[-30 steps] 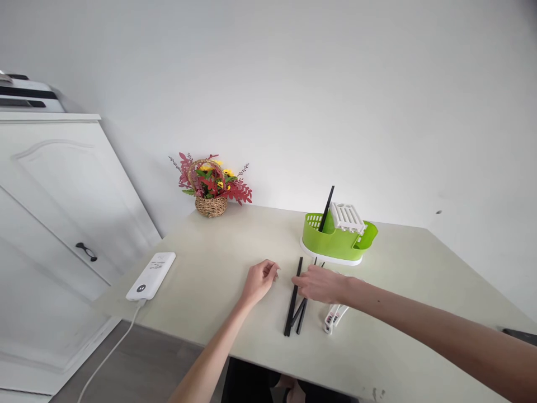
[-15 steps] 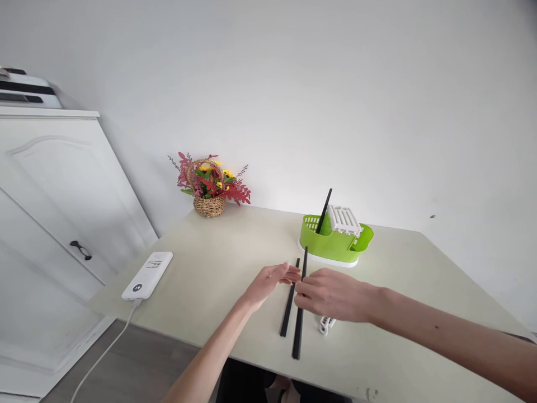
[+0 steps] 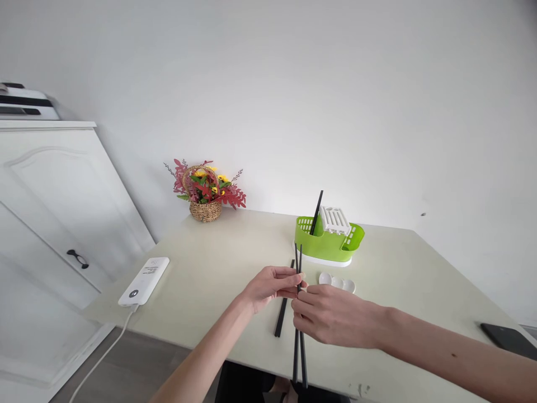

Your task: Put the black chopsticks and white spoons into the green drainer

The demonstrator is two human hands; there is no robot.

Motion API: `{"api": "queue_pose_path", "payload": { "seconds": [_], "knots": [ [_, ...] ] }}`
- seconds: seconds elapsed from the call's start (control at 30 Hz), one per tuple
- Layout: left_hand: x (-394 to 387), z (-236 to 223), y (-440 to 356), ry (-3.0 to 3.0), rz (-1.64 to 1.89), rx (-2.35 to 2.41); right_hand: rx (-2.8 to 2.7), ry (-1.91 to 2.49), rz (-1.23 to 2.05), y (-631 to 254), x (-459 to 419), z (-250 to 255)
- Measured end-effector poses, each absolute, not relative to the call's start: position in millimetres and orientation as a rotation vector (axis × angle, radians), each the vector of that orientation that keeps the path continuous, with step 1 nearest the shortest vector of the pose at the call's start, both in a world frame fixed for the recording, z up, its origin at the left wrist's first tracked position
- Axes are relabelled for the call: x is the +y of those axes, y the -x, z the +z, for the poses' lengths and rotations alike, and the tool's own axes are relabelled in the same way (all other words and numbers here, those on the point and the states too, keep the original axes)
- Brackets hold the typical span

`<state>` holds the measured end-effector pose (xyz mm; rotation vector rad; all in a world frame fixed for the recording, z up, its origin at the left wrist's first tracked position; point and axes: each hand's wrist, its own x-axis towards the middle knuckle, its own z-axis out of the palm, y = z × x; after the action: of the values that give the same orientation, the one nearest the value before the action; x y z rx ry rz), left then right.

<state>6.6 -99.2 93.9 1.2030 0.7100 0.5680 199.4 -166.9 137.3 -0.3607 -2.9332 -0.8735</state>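
A pair of black chopsticks (image 3: 300, 358) is held upright over the front of the table, the two sticks slightly crossed. My right hand (image 3: 323, 314) is closed around their middle. Higher up, my left hand (image 3: 274, 285) pinches the same pair between thumb and fingers. Just left of them, more black chopsticks (image 3: 280, 319) lie on the table, partly behind my left hand. Beyond the hands stands a green utensil holder (image 3: 325, 246) with a white slotted top (image 3: 335, 220); black chopsticks (image 3: 318, 210) lean in its left compartment. White spoons (image 3: 337, 281) lie behind my right hand.
A flower basket (image 3: 205, 211) stands at the back left of the table (image 3: 226, 246). A white power bank (image 3: 144, 281) with a cable lies at the left edge. A black phone (image 3: 507, 337) lies far right, near my right forearm. A white cabinet (image 3: 62, 201) stands left.
My left hand has closed onto the chopsticks that my right hand holds. The two sticks now show apart at their ends. The view has shifted, bringing the white spoons and phone into sight.
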Motion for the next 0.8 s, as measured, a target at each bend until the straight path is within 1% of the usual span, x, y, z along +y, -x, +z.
{"api": "queue_pose_path", "payload": {
  "seconds": [0.17, 0.4, 0.63, 0.8],
  "knots": [
    [-105, 98, -15, -1.230, 0.610, 0.741, -3.015, 0.441, -0.828, -206, -170, 137],
    [-119, 111, -31, -1.405, 0.598, 0.753, -3.213, 0.615, -0.613, -211, -181, 123],
    [-132, 121, -50, -1.527, 0.647, 0.695, -3.217, 0.680, -0.617, -219, -185, 114],
    [-135, 123, -55, -1.601, 0.656, 0.683, -3.213, 0.717, -0.594, -222, -191, 117]
  ]
}}
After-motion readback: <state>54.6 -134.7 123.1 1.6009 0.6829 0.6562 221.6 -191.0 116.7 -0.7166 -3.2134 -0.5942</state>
